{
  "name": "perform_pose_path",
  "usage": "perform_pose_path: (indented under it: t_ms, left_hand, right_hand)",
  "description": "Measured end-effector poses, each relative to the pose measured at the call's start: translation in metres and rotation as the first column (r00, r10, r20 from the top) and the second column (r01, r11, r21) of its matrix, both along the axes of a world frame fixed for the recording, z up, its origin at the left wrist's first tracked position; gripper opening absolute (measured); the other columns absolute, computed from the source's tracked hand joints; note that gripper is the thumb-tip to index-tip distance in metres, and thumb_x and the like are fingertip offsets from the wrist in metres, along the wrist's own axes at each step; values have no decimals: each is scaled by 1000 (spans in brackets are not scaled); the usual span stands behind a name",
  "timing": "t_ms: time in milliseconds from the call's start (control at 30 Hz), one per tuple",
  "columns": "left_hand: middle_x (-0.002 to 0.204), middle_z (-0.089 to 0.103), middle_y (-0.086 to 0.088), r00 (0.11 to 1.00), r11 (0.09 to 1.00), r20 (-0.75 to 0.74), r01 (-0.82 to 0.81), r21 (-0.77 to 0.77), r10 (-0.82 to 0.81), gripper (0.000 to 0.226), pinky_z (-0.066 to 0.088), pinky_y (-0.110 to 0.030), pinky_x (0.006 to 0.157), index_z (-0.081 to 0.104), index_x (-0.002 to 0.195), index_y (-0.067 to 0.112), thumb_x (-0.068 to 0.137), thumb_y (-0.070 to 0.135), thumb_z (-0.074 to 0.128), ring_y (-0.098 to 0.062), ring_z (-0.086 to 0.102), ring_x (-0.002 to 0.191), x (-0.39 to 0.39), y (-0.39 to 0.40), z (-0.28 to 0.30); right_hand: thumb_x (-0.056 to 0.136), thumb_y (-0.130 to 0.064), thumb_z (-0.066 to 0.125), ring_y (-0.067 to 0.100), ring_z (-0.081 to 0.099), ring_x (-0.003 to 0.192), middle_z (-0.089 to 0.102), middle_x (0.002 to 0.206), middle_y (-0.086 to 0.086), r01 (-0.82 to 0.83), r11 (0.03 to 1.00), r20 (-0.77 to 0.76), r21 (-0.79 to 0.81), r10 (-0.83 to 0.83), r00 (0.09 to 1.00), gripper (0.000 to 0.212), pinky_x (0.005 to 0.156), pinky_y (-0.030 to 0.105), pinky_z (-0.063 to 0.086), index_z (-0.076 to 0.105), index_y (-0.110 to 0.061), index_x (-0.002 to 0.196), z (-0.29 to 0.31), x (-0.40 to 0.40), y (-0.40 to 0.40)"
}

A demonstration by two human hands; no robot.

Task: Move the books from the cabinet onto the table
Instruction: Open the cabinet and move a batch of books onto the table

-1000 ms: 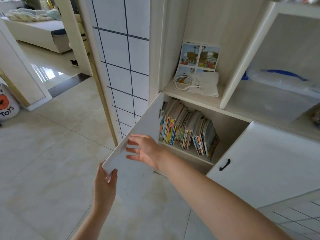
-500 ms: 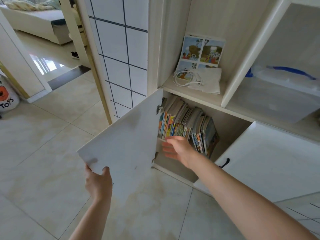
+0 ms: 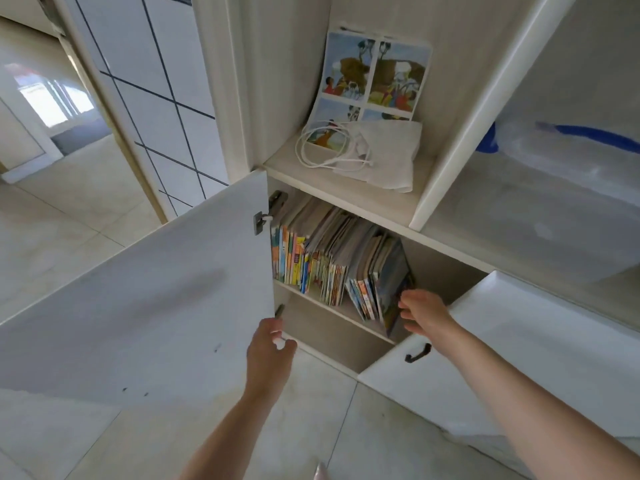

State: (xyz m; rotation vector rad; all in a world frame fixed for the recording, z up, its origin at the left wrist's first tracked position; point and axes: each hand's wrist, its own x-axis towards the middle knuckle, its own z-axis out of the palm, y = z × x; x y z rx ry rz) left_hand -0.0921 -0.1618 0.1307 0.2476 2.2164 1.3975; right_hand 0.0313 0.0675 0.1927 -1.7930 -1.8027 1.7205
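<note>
The row of thin, colourful paperback books stands on the upper shelf inside the pale wooden cabinet, behind the white flat cabinet door, which is swung wide open toward 9 o'clock. The books lean toward 3 o'clock, and the last ones at that end tilt the most.

The right hand is at the 3 o'clock end of the row. Its fingers are spread and only slightly bent, and they touch the outer cover of the last book; they do not yet hold anything. The left hand is at the lower corner of the open door, near 6 o'clock of the books. Its fingers are loosely curled beside the door edge, but I cannot tell if they really grip it.

I think the books are light one by one, but a thick bundle will be heavy. The covers look smooth and soft, so they may bend and slide against each other. It seems best to take a moderate bundle, pressing it from both sides near the lower part of the spines, with one hand under it. If only a few are pulled, the leaning ones can fall flat.

No bench is visible in this view.
</note>
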Motion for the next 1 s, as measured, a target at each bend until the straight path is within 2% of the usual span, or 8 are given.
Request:
perform_pose_path:
  t_ms: [167,267,333,433,567,667,800,1000]
  left_hand:
    - [121,57,0,963,956,37,268,-116,-266,41,45,-31,98,53,125,14,85,9,64,-17,55,118,1,85,-35]
    - [129,56,-3,942,934,24,335,-121,-335,43,42,-28,100,53,128,13,87,12,64,-17,53,120,-7,119,-55]
    - [128,58,-3,945,938,-7,325,-121,-328,40,43,-26,96,55,125,13,87,13,64,-16,54,117,-15,137,-68]
    - [126,60,-4,956,954,-73,275,-115,-284,36,46,-26,95,58,123,12,88,14,64,-18,58,117,-25,159,-81]
    - [119,64,-5,948,977,-235,206,-57,-213,30,51,-28,92,62,119,11,88,8,64,-19,62,110,-38,179,-90]
    - [117,64,-6,912,970,-337,240,-30,-236,31,53,-34,92,63,117,10,87,4,63,-22,61,110,-37,194,-94]
    - [118,57,-8,886,973,-408,227,-31,-220,31,50,-21,82,63,115,9,85,-1,61,-22,65,97,-31,204,-94]
    - [132,52,-10,885,987,-447,157,23,-130,57,48,-24,92,47,138,17,86,0,62,-23,56,117,-9,213,-95]
  right_hand:
    - [101,-22,45,32,53,119,54,132,17,-16,1000,73,-15,17,997,34,93,42,48,50,-9,132,-36,-29,56]
    - [98,-29,51,35,49,122,49,136,18,22,999,80,-46,-18,997,43,89,45,49,46,-9,136,-57,-51,81]
    - [92,-35,59,35,48,122,47,138,17,49,997,91,-67,-43,995,55,83,44,50,42,-14,140,-74,-63,94]
    - [78,-51,67,36,46,123,44,140,16,33,997,142,-73,-22,990,79,90,51,50,36,-20,143,-100,-80,109]
    - [69,-65,68,40,42,124,41,140,18,-51,995,249,-87,71,966,97,98,56,43,30,-15,143,-113,-102,117]
    - [55,-71,72,43,43,122,42,137,18,-65,986,289,-156,108,951,112,94,61,41,26,-17,142,-126,-110,119]
    - [23,-83,70,45,43,123,44,138,18,-103,975,283,-199,158,946,140,96,65,39,27,-22,141,-155,-107,126]
    - [54,-76,71,37,56,102,54,123,18,-105,981,193,-161,136,972,108,79,47,52,32,-16,135,-149,-103,114]
